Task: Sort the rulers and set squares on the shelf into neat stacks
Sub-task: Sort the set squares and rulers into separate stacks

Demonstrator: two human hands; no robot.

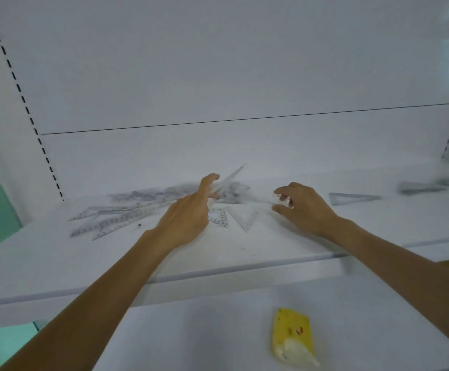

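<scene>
The rulers and set squares look like clear, smooth plastic printed with grey markings. The shelf is white, smooth and matt. The yellow packet looks slightly glossy, though blurred.

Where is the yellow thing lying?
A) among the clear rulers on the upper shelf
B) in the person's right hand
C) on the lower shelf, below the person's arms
C: the yellow object lies on the lower shelf, below the upper shelf where the left hand holds a tilted clear piece and the right hand is beside the clear rulers.
</scene>
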